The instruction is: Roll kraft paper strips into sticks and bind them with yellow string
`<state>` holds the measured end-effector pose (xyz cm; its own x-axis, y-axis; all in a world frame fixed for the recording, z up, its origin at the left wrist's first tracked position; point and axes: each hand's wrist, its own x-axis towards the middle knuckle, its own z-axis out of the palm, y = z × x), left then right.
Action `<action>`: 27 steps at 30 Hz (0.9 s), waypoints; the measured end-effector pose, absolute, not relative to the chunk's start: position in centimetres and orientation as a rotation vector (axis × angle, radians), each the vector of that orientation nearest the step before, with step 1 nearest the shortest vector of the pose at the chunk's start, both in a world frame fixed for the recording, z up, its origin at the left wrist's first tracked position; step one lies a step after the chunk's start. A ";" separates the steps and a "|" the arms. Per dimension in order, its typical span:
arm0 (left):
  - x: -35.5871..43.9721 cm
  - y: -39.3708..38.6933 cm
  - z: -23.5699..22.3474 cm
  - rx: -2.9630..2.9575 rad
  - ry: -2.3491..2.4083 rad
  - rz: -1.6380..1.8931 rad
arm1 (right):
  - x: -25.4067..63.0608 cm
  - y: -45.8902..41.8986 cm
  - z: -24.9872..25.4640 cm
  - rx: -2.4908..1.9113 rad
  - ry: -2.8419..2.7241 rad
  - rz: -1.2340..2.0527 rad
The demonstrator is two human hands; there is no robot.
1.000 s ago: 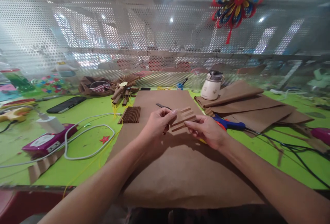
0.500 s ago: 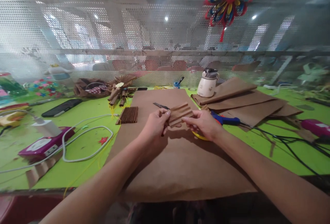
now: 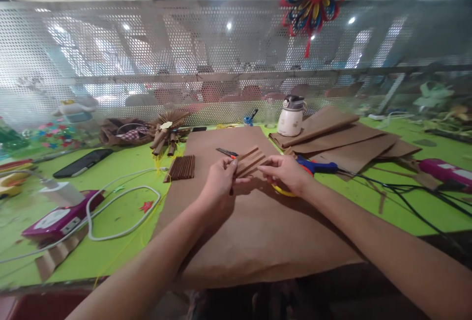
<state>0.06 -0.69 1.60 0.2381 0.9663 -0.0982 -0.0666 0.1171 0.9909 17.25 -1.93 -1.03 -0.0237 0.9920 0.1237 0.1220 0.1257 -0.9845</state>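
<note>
Between my two hands is a piece of pleated brown paper [image 3: 251, 160], held above a large brown paper sheet [image 3: 236, 236]. My left hand [image 3: 220, 178] pinches its left end, thumb on top. At its right edge, my right hand [image 3: 285, 172] grips it between thumb and fingers. Behind my left hand lies a dark blade with an orange part [image 3: 227, 153], its rest hidden by the hand. A yellow ring [image 3: 283, 191] shows under my right hand, partly covered. A tightly pleated stack of brown paper [image 3: 180, 167] rests at the sheet's left edge.
A blue-handled tool [image 3: 319, 166] with a black cord lies right of my right hand. Folded brown paper [image 3: 342, 138] and a white bottle [image 3: 290, 117] stand behind it. On the left are a white cable [image 3: 123, 236], a purple power strip [image 3: 55, 219] and a phone [image 3: 83, 162].
The camera view has shifted slightly, moving the scene left. The pleated paper has tilted a little in my hands, and both hands keep hold of it.
</note>
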 end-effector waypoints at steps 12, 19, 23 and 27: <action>-0.2 -0.3 1.3 1.111 0.982 1.030 | 22.1 -3.0 1.2 -1.395 -1.364 0.965; -0.4 -0.3 0.9 1.165 0.987 1.027 | 19.9 -1.5 0.8 -1.296 -1.393 0.980; -0.4 -0.5 0.9 1.154 0.940 1.026 | 18.6 -0.3 1.3 -1.172 -1.376 1.027; -0.2 -0.8 1.3 1.097 0.951 1.025 | 17.7 -0.3 0.7 -1.073 -1.370 1.163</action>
